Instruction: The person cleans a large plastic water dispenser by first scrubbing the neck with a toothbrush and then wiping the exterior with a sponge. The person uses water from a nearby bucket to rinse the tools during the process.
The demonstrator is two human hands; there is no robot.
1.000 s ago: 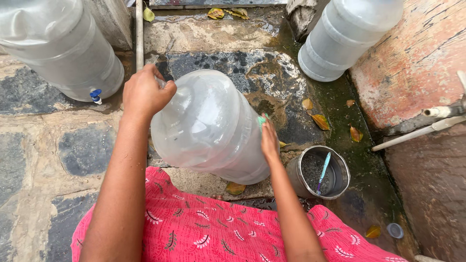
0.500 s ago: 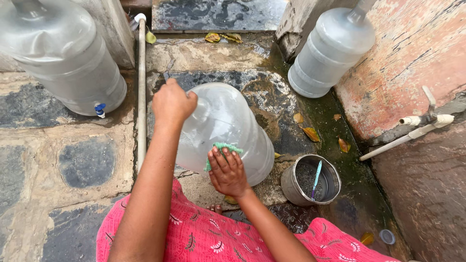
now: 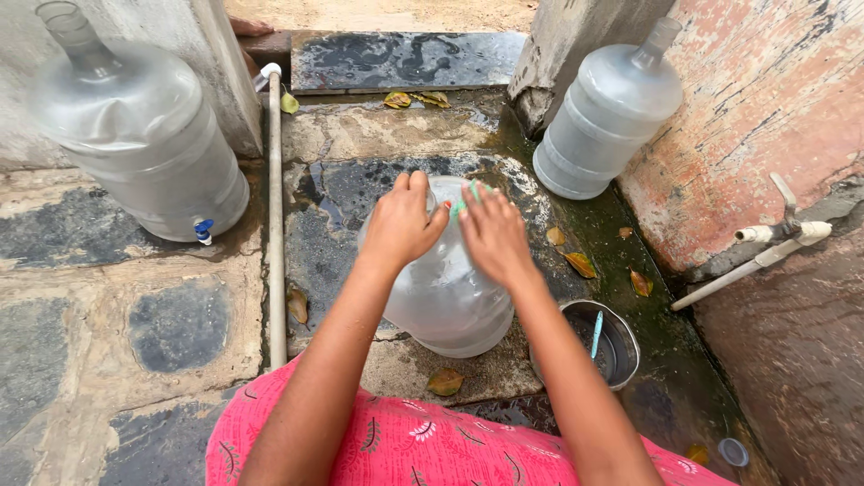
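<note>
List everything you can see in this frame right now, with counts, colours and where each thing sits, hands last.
Held water jug: 1, clear plastic, centre, on the wet stone floor.
Green scrubber: 1, under the right fingers on the jug's top.
Jug with blue tap: 1, clear, upper left by the wall.
Far jug: 1, clear, upper right, at the wall.
Metal pot: 1, grey, right of the held jug, a light blue stick in it.
White pipe: 1, along the floor, left of centre.
Wall tap: 1, white, right.
Dry leaves: several, yellow-brown, scattered.
Small cap: 1, bluish, lower right.
Left hand: on the jug's top.
Right hand: on the scrubber.
</note>
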